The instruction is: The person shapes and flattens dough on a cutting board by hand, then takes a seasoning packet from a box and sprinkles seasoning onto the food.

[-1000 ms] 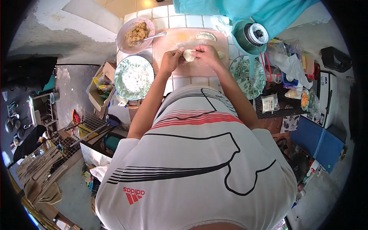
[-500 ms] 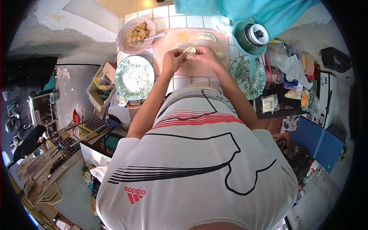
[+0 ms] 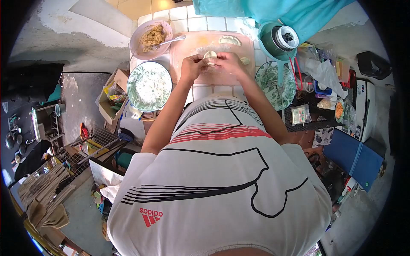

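Observation:
A small pale piece of dough [image 3: 209, 55] is held between my two hands, above a pinkish board [image 3: 181, 51]. My left hand [image 3: 193, 66] pinches its left side, and my right hand [image 3: 229, 63] has its fingers closed on the right side. Part of the dough is hidden by the fingertips. At the board's upper right lies a folded dumpling with a crimped edge [image 3: 229, 40]. A smaller lump of dough [image 3: 245, 61] rests just right of my right hand.
A pink bowl [image 3: 136, 40] of brown filling with a spoon stands at the upper left. Below it is a patterned plate [image 3: 133, 91] with white flour. To the right are another patterned plate [image 3: 273, 96] and a green pot [image 3: 265, 32] holding a white-rimmed container.
The dough has turned between my fingers and now stands out above the fingertips. Both hands have shifted slightly, with my left fingers closer to my right ones than a second ago.

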